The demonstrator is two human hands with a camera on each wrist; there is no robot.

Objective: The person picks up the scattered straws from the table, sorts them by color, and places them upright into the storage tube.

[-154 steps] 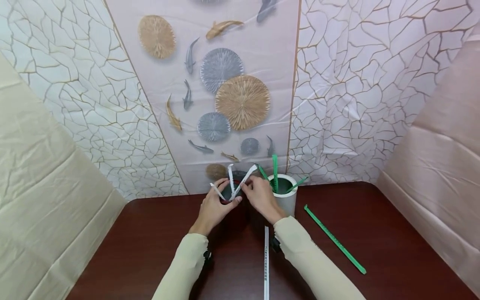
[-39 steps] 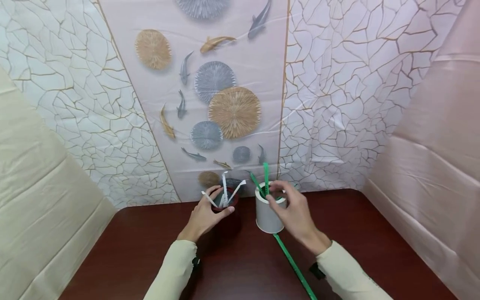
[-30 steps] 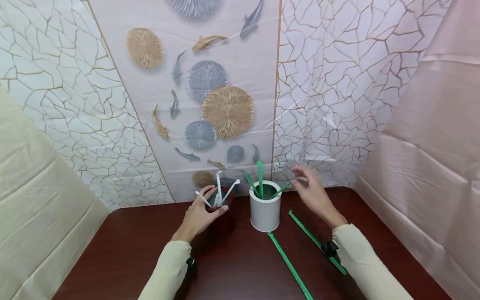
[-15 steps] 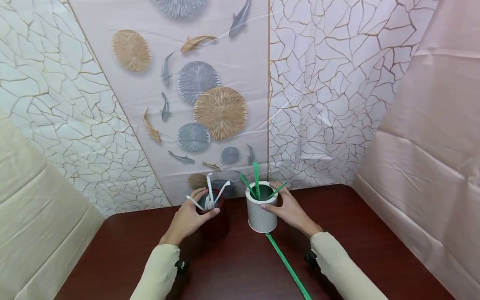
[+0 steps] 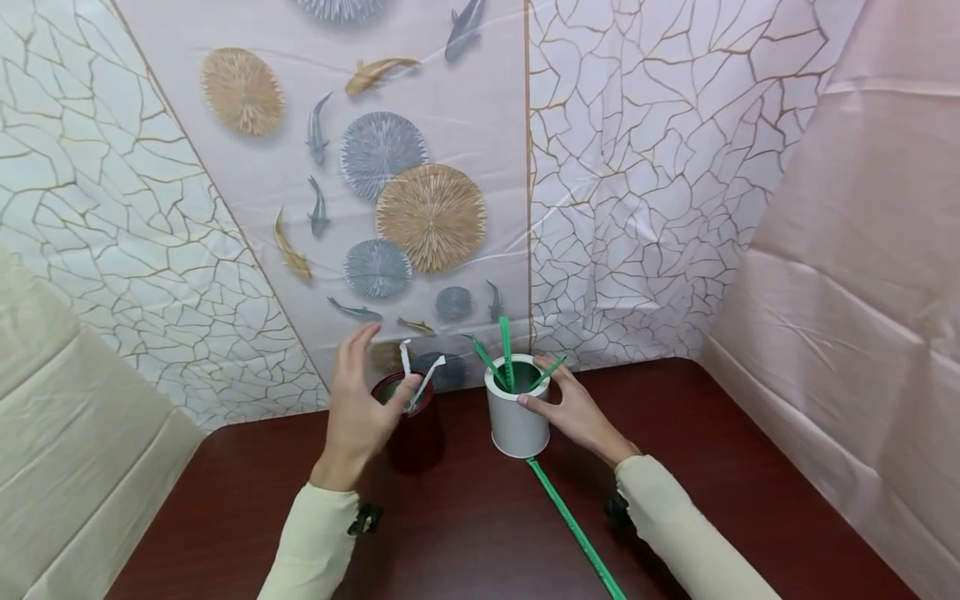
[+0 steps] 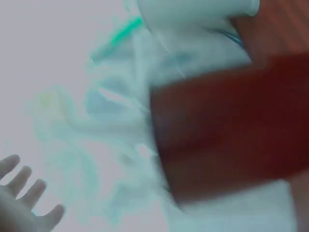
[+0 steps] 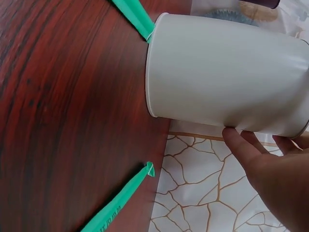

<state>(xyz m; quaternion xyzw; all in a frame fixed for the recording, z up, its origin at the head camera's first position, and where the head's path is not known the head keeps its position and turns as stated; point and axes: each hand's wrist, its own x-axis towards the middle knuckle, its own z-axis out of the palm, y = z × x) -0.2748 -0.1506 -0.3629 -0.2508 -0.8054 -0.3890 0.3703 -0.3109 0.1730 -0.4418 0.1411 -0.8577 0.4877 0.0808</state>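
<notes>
My left hand (image 5: 356, 421) is raised just left of a dark red cup (image 5: 416, 442), its fingers spread and holding nothing. White wrapped straws (image 5: 429, 379) stick out of that cup, partly behind my thumb. In the left wrist view the red cup (image 6: 231, 130) is blurred, apart from the fingers (image 6: 34, 193). My right hand (image 5: 573, 412) holds the upper right side of a white cup (image 5: 520, 429), thumb in front and fingers behind. Several green wrapped straws (image 5: 506, 354) lean in it. The right wrist view shows the fingers touching the white cup (image 7: 227, 72).
A loose green straw (image 5: 573, 525) runs from the white cup's base toward the front of the dark wooden table (image 5: 465, 533). Another green straw (image 7: 118, 200) lies beside it in the right wrist view, hidden by my right arm in the head view. A patterned cloth (image 5: 637, 208) hangs behind.
Earlier my right hand worked at a white straw in the red cup; it has since moved right and taken hold of the white cup. My left hand has just let go of the red cup.
</notes>
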